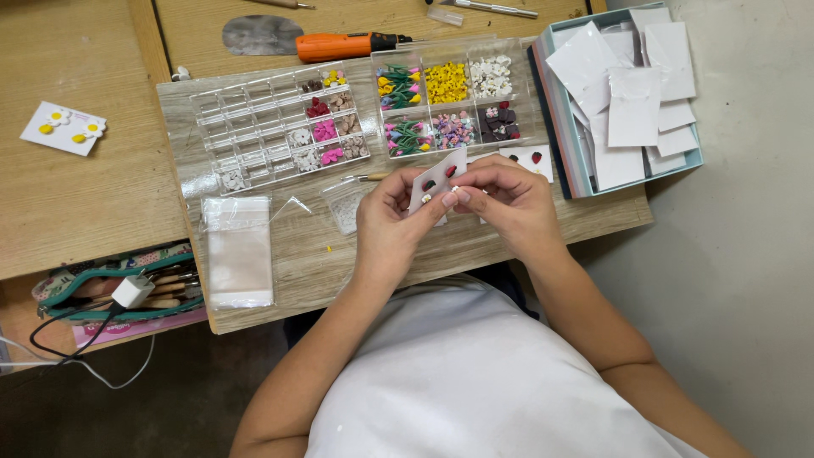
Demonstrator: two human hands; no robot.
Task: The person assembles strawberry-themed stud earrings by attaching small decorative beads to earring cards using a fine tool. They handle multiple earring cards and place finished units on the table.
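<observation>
At frame centre, both hands, left hand (pixel 392 216) and right hand (pixel 507 199), pinch one small white card (pixel 437 180) bearing two dark studs; two clear compartment boxes (pixel 280 127) lie above.

Counter (pixel 102 195): two compartment trays (pixel 280 127) (pixel 449 106) side by side at centre, holding small pieces. Power tool (pixel 343 45) behind them. Box (pixel 560 127) of cards (pixel 632 106) to the right. Plastic bags (pixel 239 250) before the left tray. Earring card (pixel 64 127) far left. Pouch (pixel 110 284) below the counter edge, left.
</observation>
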